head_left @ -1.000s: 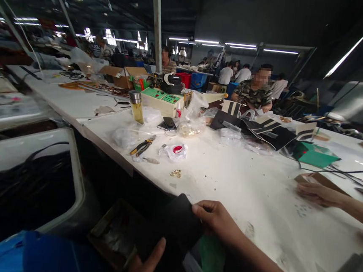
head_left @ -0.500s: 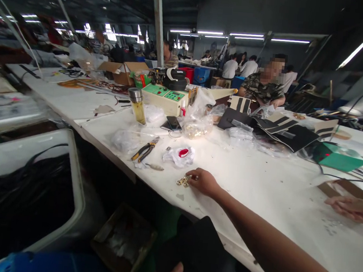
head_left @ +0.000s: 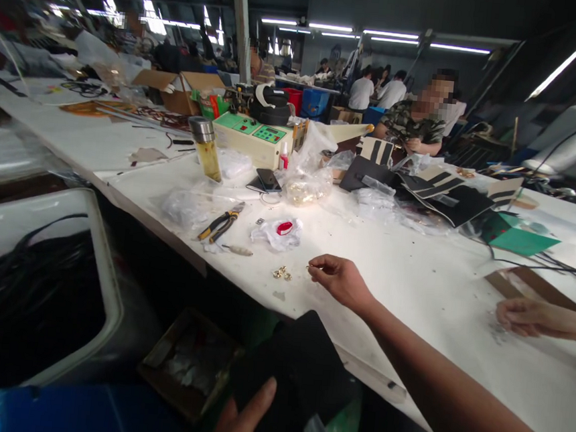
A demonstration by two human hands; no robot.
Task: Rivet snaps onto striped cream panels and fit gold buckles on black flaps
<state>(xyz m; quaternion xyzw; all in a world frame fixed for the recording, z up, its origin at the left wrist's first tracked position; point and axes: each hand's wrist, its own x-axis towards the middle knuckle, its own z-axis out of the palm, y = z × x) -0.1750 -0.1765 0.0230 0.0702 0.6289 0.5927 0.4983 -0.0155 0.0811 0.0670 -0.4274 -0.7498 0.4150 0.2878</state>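
My right hand [head_left: 339,279] is over the white table, thumb and fingertips pinched on a small gold-coloured metal piece [head_left: 310,267]; its exact shape is too small to tell. Just left of it lies a little pile of gold metal fittings [head_left: 281,273]. Low in the view, my left hand [head_left: 244,415] grips a dark, flat black piece [head_left: 294,371] in front of the table edge, thumb on top and fingers hidden underneath. Beyond the fittings, a red ring-shaped item [head_left: 284,228] rests on crumpled white wrapping [head_left: 272,236].
Pliers [head_left: 220,225] and a pointed tool [head_left: 237,250] lie left of the wrapping. Behind stand a bottle [head_left: 206,150], a phone [head_left: 268,180] and a control box [head_left: 251,142]. Another person's hand [head_left: 531,318] works at right. A white bin [head_left: 103,280] stands lower left.
My right hand has lifted away from the gold fittings, rightward, with one piece pinched. The black piece in my left hand has come up slightly. The other person's hand has shifted left.
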